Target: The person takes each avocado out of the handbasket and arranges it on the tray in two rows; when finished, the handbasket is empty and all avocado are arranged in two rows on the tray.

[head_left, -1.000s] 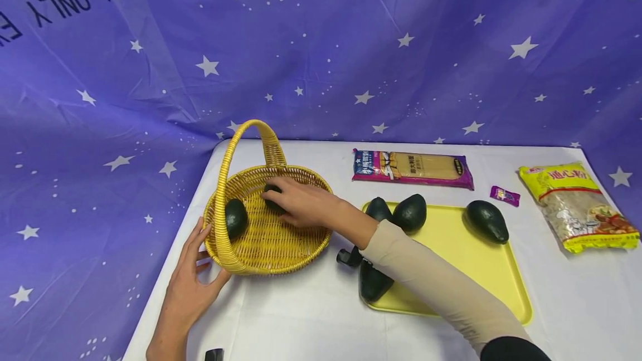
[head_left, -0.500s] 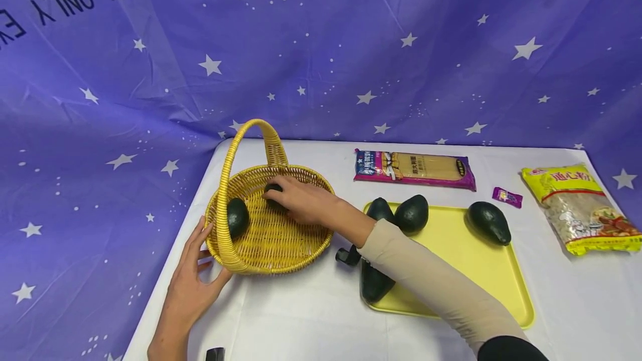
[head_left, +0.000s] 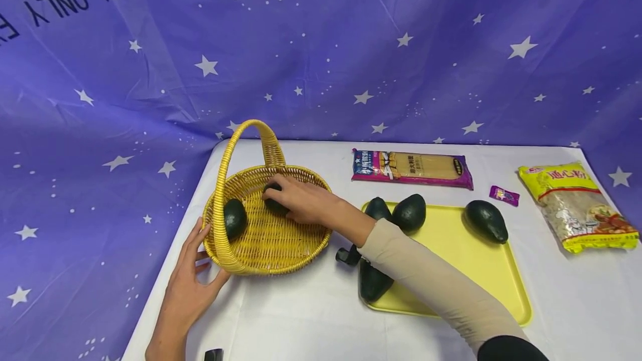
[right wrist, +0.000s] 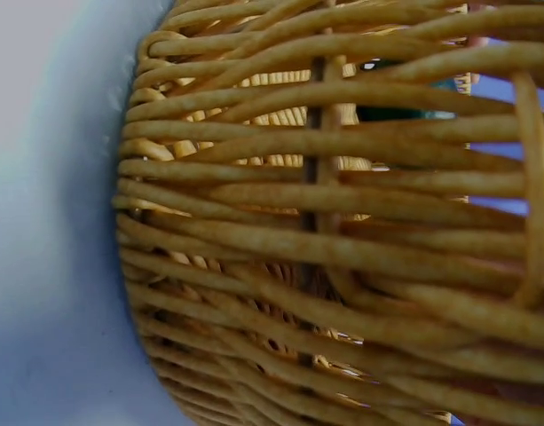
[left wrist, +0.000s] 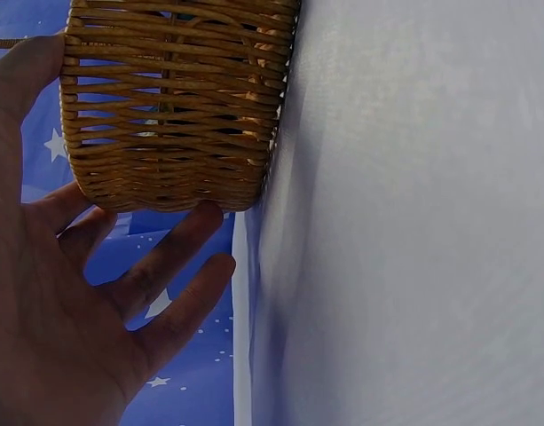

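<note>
hardly anything is changing from half a second ago: the right hand is staying down in the yellow wicker basket, on the left of the table, and the middle avocado is sitting under it in the same spot. this seems to be meaning that the hand is not finishing with that fruit yet. the thumb and first finger are bending round it and pinching it, but i cannot tell how the other fingers are lying. the middle avocado is looking dark green, almost black, and much of it is hiding under the hand. the left avocado is lying near the basket's left wall, partly behind the handle, and is showing a fat, shiny side.

the left hand is touching the basket from the near left, its fingers spreading apart along the outside wall and its thumb resting at the rim.

to the right, the yellow tray is holding more dark avocados: two at the far left, one at the far right, one at the near left.
</note>
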{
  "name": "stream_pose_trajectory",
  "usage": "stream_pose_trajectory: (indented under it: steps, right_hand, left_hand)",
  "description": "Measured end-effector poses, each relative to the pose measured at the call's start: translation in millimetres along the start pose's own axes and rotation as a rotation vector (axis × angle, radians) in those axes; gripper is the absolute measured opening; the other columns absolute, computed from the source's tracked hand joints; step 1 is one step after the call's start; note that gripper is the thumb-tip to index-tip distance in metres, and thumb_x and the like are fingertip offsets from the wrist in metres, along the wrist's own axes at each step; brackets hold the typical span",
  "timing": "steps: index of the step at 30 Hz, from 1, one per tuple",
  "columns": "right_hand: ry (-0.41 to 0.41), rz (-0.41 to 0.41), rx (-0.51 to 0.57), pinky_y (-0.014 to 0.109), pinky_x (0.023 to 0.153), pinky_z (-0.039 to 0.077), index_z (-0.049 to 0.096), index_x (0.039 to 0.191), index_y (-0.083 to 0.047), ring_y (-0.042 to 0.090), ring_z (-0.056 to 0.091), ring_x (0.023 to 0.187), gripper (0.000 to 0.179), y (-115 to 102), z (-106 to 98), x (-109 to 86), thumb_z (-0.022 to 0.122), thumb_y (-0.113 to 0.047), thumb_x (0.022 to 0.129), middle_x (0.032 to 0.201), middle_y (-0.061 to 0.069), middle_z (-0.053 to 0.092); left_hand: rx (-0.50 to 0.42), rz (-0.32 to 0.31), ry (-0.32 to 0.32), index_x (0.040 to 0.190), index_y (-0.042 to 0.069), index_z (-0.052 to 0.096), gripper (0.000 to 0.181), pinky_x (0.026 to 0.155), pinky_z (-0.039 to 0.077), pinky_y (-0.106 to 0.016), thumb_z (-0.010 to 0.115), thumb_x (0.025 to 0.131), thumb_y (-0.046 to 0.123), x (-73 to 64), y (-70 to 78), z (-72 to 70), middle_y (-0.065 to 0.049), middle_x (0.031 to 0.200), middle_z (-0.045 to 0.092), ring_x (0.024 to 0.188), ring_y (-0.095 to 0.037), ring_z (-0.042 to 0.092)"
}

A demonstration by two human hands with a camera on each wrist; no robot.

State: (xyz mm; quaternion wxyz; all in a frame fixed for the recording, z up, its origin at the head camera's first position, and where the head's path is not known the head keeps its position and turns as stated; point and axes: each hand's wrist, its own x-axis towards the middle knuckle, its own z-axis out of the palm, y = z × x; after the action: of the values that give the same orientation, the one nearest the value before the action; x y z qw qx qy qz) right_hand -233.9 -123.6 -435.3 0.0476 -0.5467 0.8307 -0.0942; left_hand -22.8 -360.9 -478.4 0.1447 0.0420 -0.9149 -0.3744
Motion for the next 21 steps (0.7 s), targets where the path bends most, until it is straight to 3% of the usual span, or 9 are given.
stream_pose_trajectory:
  steps: [7, 16, 21]
  right_hand:
    - [0.015, -0.007, 0.026, 0.039, 0.109, 0.056, 0.058, 0.148, -0.021, 0.029, 0.051, 0.143, 0.058, -0.6, -2.7, -2.7, 0.082, -0.012, 0.097, 0.157, 0.011, 0.044]
    - [0.055, -0.021, 0.027, 0.039, 0.119, 0.048, 0.06, 0.146, -0.02, 0.03, 0.053, 0.14, 0.056, -0.3, -6.6, -8.7, 0.084, -0.014, 0.095, 0.155, 0.011, 0.046]
    - [0.068, -0.039, 0.021, 0.04, 0.117, 0.05, 0.06, 0.147, -0.02, 0.031, 0.054, 0.139, 0.055, -3.5, -14.2, -13.0, 0.082, -0.015, 0.097, 0.156, 0.011, 0.046]
  left_hand:
    - [-0.005, 0.0, -0.001, 0.17, 0.03, 0.035, 0.097, 0.095, 0.046, 0.0, 0.088, 0.09, 0.012, 0.6, 0.0, 0.5, 0.003, 0.179, 0.024, 0.113, 0.011, 0.052]
    - [0.005, -0.005, 0.002, 0.17, 0.03, 0.035, 0.096, 0.094, 0.046, 0.0, 0.088, 0.09, 0.015, 0.6, 0.0, 1.6, 0.002, 0.179, 0.025, 0.112, 0.009, 0.053]
    - [-0.007, -0.002, 0.011, 0.169, 0.029, 0.036, 0.096, 0.094, 0.046, 0.0, 0.089, 0.09, 0.013, 0.0, -1.3, 1.6, 0.002, 0.178, 0.025, 0.112, 0.008, 0.053]
